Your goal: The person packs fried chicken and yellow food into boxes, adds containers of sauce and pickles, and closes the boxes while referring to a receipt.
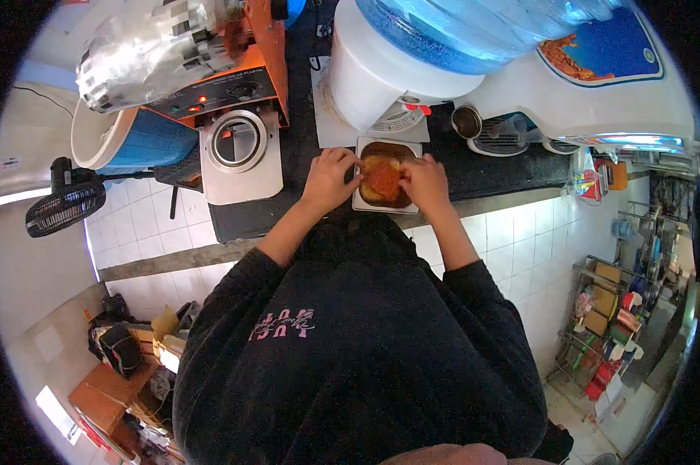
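Observation:
In front of me on the counter sits a shallow rectangular tray (357,200) with a pale rim and a brown inside. A yellowish piece of food with an orange-red top (383,179) lies in it; its exact kind is unclear. My left hand (331,179) reaches over the tray's left rim, thumb and forefinger pinched at the food's left edge. From the other side, my right hand (425,180) pinches the right edge between its fingertips. Fingers partly cover both edges of the food.
Left of the tray stands an orange cup-sealing machine (242,87) with a round metal cup holder (236,142). A water dispenser (396,87) is just behind the tray. Rightward are a white drink machine (594,110) and a bucket-side fan (65,200) is far left.

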Motion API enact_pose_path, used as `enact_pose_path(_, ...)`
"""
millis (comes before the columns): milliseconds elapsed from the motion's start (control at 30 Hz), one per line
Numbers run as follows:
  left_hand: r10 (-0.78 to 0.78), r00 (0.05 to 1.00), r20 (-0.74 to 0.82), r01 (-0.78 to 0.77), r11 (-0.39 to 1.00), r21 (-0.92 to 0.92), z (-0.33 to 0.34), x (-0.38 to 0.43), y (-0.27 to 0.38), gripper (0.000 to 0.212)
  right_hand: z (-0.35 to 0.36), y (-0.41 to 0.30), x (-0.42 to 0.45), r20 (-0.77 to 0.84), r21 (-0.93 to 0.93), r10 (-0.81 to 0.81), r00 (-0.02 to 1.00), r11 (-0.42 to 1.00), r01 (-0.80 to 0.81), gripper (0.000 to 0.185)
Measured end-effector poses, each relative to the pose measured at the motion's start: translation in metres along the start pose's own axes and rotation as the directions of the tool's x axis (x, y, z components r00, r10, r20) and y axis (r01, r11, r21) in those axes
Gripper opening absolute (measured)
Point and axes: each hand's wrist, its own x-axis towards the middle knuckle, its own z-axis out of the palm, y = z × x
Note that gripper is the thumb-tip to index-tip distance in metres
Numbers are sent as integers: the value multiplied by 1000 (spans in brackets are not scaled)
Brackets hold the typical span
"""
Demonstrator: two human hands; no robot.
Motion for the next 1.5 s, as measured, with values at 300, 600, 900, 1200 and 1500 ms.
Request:
enact_pose_path(300,-24,999,-28,24,1000,12,5,-5,-7,27,45,-27,47,190,-79,-161,969,981,178,29)
enact_pose_path(600,-55,995,-83,54,998,-9,1,-11,-9,27,54,-32,52,256,-223,-139,957,954,198,20)
enact_pose_path(900,14,999,-44,-11,998,59,12,0,-3,28,25,-11,26,-8,-52,-283,959,958,282,22)
enact_pose_path(1200,19,999,-31,-16,996,84,12,8,3,33,57,-27,61,367,-163,-81,927,975,150,21)
enact_pose_path(1500,45,999,-11,-43,991,128,22,7,2,29,36,1,35,204,-248,-255,945,920,302,19)
